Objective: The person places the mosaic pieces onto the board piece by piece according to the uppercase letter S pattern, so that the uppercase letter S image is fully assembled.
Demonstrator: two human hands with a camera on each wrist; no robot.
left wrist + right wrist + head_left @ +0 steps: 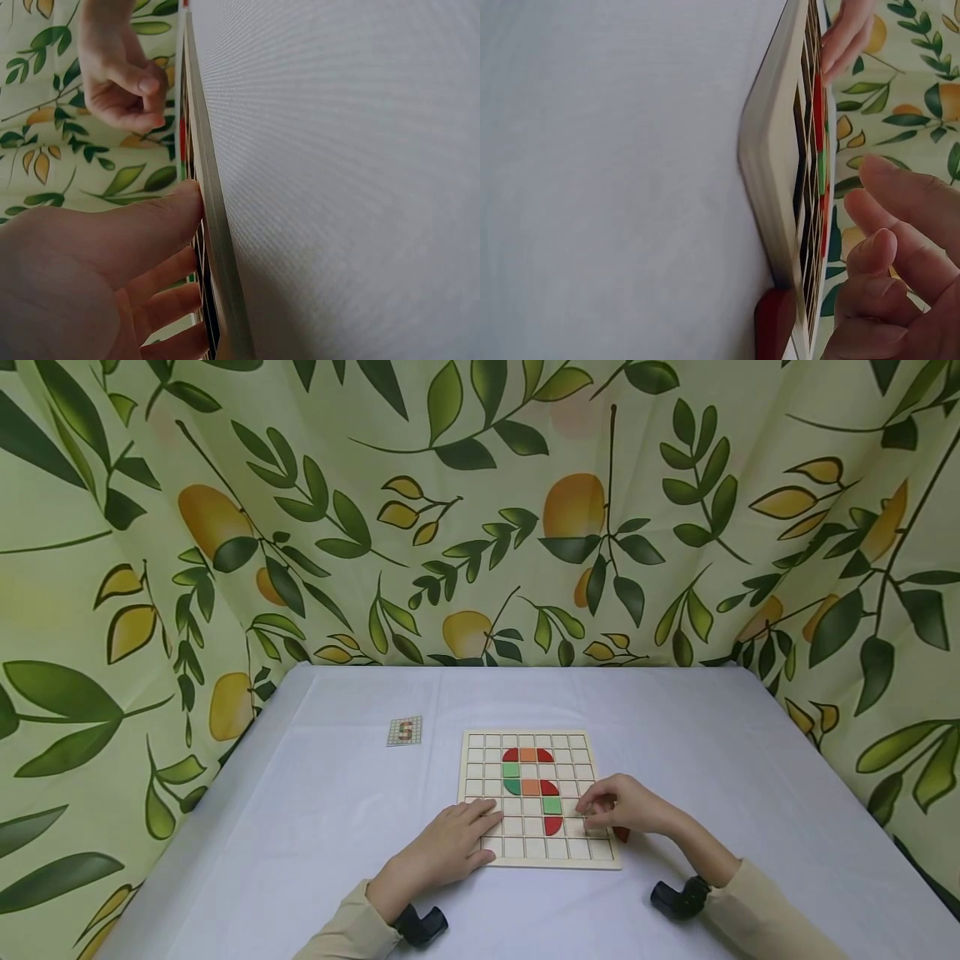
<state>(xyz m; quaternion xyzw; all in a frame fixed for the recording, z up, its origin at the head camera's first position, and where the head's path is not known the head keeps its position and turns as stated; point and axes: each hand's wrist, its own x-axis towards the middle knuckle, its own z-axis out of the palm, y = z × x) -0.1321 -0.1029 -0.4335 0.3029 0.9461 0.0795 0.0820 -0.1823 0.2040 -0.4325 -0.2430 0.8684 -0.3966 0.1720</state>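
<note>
A square wooden grid board [525,852] lies on the table. Red, orange and green pieces sit in its cells in an S-like line, ending at a red rounded piece [552,826]. My left hand [450,843] rests on the board's left side, fingers spread over the cells and thumb at the near edge. Over the board's right side hovers my right hand [626,806], its fingers loosely bent; no piece shows between them in the right wrist view. Beside the board's right edge, partly under that hand, is a loose red piece [774,322].
A small card [405,731] printed with a grid and a coloured S-like figure lies left of the board's far corner. White cloth [337,810] covers the table. A leaf-patterned curtain [480,527] stands behind and at both sides.
</note>
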